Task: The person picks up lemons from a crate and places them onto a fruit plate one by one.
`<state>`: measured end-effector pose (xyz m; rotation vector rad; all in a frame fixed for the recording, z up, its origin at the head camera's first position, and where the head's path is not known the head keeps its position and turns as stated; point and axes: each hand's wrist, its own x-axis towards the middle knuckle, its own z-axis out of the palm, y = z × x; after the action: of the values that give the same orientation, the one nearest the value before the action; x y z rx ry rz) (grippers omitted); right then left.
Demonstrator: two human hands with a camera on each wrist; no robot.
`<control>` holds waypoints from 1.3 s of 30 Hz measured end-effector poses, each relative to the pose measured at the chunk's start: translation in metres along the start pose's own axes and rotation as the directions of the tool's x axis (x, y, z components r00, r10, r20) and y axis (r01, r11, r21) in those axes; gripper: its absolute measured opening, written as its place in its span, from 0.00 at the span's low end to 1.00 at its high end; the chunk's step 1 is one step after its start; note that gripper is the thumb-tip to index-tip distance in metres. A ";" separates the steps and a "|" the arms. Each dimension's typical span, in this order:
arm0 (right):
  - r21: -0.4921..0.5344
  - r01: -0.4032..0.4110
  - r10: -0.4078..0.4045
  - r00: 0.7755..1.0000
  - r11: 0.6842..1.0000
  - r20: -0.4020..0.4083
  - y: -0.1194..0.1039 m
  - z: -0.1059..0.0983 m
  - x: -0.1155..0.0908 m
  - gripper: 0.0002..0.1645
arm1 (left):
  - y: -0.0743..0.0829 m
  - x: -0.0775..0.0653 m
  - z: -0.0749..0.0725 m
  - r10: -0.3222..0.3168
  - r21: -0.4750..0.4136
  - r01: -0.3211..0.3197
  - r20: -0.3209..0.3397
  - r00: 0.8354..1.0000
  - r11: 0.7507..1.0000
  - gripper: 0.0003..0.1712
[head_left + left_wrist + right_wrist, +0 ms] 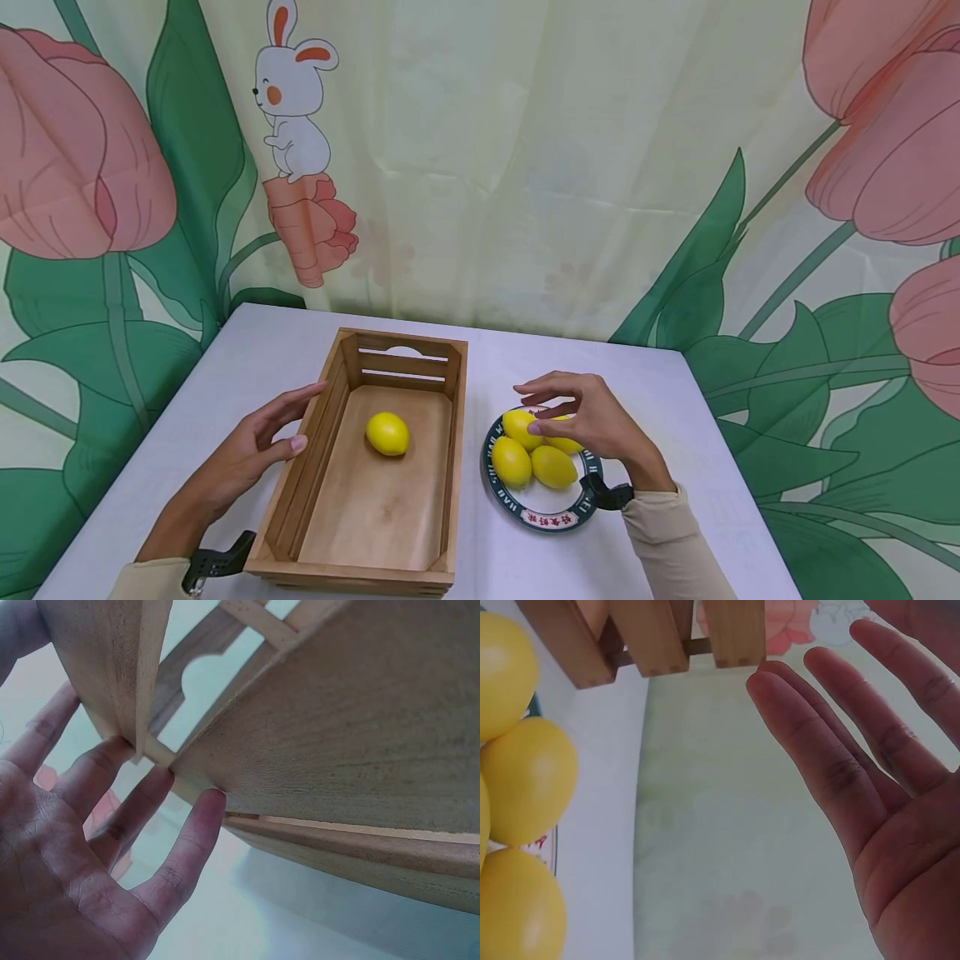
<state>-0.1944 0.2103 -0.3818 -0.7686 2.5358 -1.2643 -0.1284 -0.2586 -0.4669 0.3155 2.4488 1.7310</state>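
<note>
A wooden crate (382, 533) with slatted sides stands left of centre, and one yellow lemon (387, 434) lies inside it. My left hand (251, 446) is at the crate's left side, its extended fingers touching the wood; in the left wrist view the fingertips (214, 799) meet the slats. To the right, a round plate (551, 521) with a dark lettered rim bears several lemons (554, 467). Over the far part of this plate hovers my right hand (592, 417), fingers apart. Nothing shows within its grasp, and the right wrist view has its fingers (810, 742) loosely extended beside the lemons.
A white-covered table (637, 375) carries the crate and plate side by side, a narrow gap between them. Behind it hangs a curtain (525, 167) printed with tulips and a rabbit. Black straps circle both wrists.
</note>
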 end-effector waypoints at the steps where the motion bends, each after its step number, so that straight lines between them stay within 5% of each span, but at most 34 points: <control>1: 0.000 0.005 -0.005 1.000 1.000 0.004 -0.002 0.000 0.002 0.28 | 0.000 0.000 0.000 0.005 0.003 -0.005 0.001 1.000 1.000 0.36; 14: 0.004 0.083 -0.083 0.996 0.997 0.015 -0.029 0.007 0.020 0.29 | 0.001 0.000 0.001 -0.021 -0.004 0.021 -0.006 1.000 1.000 0.36; 24: 0.011 0.146 -0.146 0.989 0.989 0.026 -0.070 0.009 0.026 0.27 | 0.001 0.000 0.002 -0.002 0.011 0.002 -0.005 1.000 1.000 0.36; 39: 0.045 0.253 -0.255 0.965 0.967 0.063 -0.064 0.024 0.054 0.28 | 0.002 0.000 0.001 0.003 0.004 -0.003 0.003 1.000 1.000 0.36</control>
<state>-0.2077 0.1331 -0.3436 -1.1385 2.4113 -1.3288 -0.1275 -0.2569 -0.4652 0.3213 2.4516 1.7254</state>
